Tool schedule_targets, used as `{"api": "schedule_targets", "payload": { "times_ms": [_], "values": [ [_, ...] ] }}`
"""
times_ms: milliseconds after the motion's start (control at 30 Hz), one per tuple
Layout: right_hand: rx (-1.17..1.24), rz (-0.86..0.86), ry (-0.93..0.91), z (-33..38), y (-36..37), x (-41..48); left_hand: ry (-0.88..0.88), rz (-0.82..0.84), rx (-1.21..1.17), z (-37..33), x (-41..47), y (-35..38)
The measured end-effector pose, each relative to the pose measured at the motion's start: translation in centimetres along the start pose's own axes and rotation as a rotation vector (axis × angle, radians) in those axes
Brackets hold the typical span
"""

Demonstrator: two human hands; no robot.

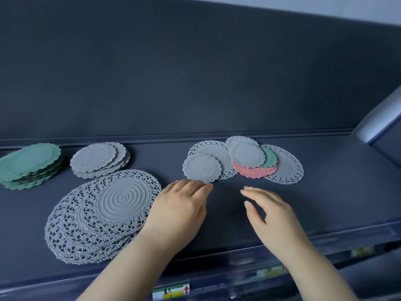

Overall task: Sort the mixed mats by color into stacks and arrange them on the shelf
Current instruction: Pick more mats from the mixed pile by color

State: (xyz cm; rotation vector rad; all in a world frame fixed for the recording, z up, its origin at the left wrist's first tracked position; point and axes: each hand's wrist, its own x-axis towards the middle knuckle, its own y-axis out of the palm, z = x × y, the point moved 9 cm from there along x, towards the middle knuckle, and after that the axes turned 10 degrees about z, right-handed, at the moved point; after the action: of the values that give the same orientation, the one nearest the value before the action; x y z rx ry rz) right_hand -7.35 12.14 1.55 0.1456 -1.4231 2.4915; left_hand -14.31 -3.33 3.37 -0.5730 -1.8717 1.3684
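Along the back edge of the dark grey shelf [325,192], at its left end, sits 1 green stack [30,166] of mats. Just beside it to the right is 1 small grey stack [99,160] of scalloped mats. Nearer the front edge, left of centre, lies 1 fanned lace stack [102,218] of large grey mats.

Right of centre by the back edge is the mixed pile [245,157]. It overlaps 2 grey lace mats, 3 small grey scalloped mats, 1 green mat [268,157] and pink mats [252,172] whose number I cannot tell.

A matching dark back panel [195,72] rises behind, with a silver post [379,118] at the right end. The front lip carries 3 labels, 1 with a red arrow [171,293] and the other 2 blurred.

The left hand [180,205] lies flat with straight fingers. Its tips reach the near rim of the front grey mat [201,168] and grip nothing. The right hand [273,213] hangs above the shelf, fingers relaxed and spread, holding nothing.
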Motion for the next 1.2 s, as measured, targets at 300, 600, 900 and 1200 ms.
{"api": "schedule_targets", "payload": {
  "times_ms": [300,600,900,1200],
  "values": [
    [0.049,0.063,-0.018,-4.2,-1.8,3.9,-0.073,0.037,0.037,-1.6,3.2,2.0],
    [-0.114,0.327,-0.045,-11.3,-4.6,8.9,-0.132,0.089,0.026,-7.7,11.4,4.8],
    [-0.233,0.491,-0.148,-11.9,-2.9,12.6,-0.515,0.349,0.222,-7.2,14.7,9.9],
    [-0.404,0.415,-0.174,-11.9,-3.8,12.8,-0.671,0.323,0.242,-7.4,13.5,8.7]
  ]
}}
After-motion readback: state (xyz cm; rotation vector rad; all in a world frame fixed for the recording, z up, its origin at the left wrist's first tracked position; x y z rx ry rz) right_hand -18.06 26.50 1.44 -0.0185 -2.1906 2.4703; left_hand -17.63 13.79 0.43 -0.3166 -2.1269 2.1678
